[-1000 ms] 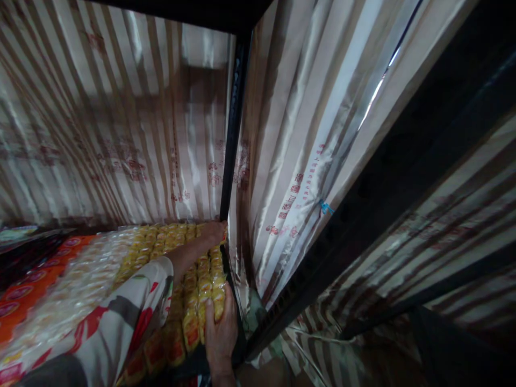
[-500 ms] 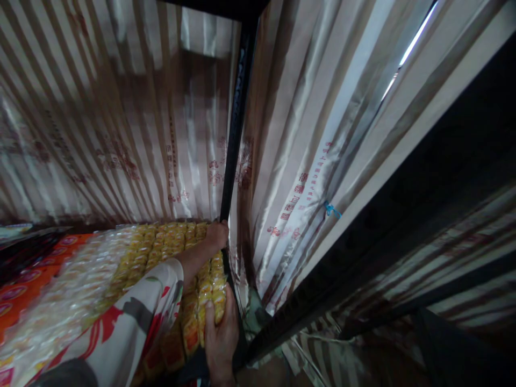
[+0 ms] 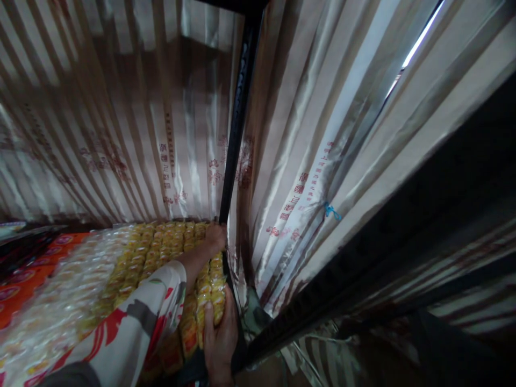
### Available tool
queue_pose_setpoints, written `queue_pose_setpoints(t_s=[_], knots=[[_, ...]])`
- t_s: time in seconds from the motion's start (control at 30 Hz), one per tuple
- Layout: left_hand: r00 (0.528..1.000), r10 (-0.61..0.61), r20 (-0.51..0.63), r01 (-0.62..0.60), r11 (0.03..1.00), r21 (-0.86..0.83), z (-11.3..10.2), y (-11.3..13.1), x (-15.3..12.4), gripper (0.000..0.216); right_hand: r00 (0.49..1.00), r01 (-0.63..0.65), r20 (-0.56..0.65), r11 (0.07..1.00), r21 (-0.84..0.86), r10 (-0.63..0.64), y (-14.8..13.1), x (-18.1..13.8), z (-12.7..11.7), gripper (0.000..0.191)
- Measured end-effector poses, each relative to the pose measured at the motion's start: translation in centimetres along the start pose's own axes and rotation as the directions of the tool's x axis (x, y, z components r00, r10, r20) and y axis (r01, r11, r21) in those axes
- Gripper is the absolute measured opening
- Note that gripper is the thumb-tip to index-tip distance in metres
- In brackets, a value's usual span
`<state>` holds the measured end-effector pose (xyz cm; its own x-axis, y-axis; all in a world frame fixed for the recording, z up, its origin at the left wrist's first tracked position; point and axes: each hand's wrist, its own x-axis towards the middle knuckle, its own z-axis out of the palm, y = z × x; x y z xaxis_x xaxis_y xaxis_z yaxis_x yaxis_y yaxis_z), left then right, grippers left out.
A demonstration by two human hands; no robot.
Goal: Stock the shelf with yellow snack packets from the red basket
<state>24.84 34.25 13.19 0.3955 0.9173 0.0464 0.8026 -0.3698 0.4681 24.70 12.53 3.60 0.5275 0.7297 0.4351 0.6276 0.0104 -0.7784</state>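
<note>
Rows of yellow snack packets (image 3: 169, 244) in clear wrap lie on a shelf at the lower left. My left hand (image 3: 215, 235) reaches far back, fingers closed on the far end of the rightmost row beside a black upright post (image 3: 236, 134). My right hand (image 3: 220, 336) grips the near end of that same row of yellow packets (image 3: 209, 293), thumb on top. My left sleeve (image 3: 133, 328) is white with red and grey print.
Orange-red packets (image 3: 24, 274) and clear-wrapped pale packets (image 3: 68, 290) lie left of the yellow ones. Shiny striped curtain fabric (image 3: 306, 140) hangs behind and to the right. A dark slanting shelf frame (image 3: 363, 252) crosses the right side.
The view has shifted slightly. Both hands stay on the rightmost row of packets; my left hand has edged a little nearer the post.
</note>
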Motion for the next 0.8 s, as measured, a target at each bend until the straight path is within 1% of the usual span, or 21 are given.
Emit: queue_pose_setpoints(t_s=[0.1,0.27,0.37,0.47,0.53,0.6,0.67,0.73,0.8], knots=[[1.0,-0.026,-0.01,0.027,0.996,0.089,-0.2,0.1,-0.2,0.024,1.0,0.002,-0.017,1.0,-0.003,-0.002,0.0,0.0,0.0,0.049],[1.0,0.001,-0.005,0.0,0.989,0.148,-0.9,0.3,-0.8,0.019,1.0,0.002,-0.017,1.0,-0.004,-0.002,-0.3,0.2,-0.1,0.049],[0.998,0.03,-0.056,-0.022,0.99,0.141,-1.9,0.5,-1.9,0.015,1.0,-0.009,-0.008,1.0,-0.008,0.009,-0.6,0.3,-0.2,0.049],[0.988,0.056,-0.144,-0.04,0.993,0.112,-3.3,1.0,-4.0,0.024,1.0,-0.019,-0.001,1.0,-0.002,0.019,-0.7,0.4,-0.2,0.051],[0.978,0.075,-0.195,-0.058,0.994,0.089,-4.2,1.5,-6.2,0.029,1.0,-0.02,0.01,1.0,0.009,0.02,-0.8,0.5,-0.2,0.053],[0.967,0.109,-0.229,-0.1,0.994,0.052,-5.0,2.0,-9.1,0.03,1.0,-0.025,0.017,0.999,0.022,0.024,-0.8,0.5,-0.2,0.055],[0.947,0.162,-0.277,-0.19,0.979,-0.077,-5.4,2.2,-12.7,0.029,1.0,-0.029,-0.001,0.999,0.034,0.029,-0.8,0.4,-0.1,0.055],[0.937,0.232,-0.262,-0.291,0.933,-0.214,-5.5,2.0,-16.5,0.03,0.999,-0.03,-0.028,0.999,0.043,0.031,-0.7,0.2,-0.1,0.054],[0.937,0.26,-0.233,-0.323,0.899,-0.297,-5.5,1.5,-20.4,0.03,0.999,-0.029,-0.043,0.999,0.04,0.031,-0.7,0.0,-0.1,0.053]])
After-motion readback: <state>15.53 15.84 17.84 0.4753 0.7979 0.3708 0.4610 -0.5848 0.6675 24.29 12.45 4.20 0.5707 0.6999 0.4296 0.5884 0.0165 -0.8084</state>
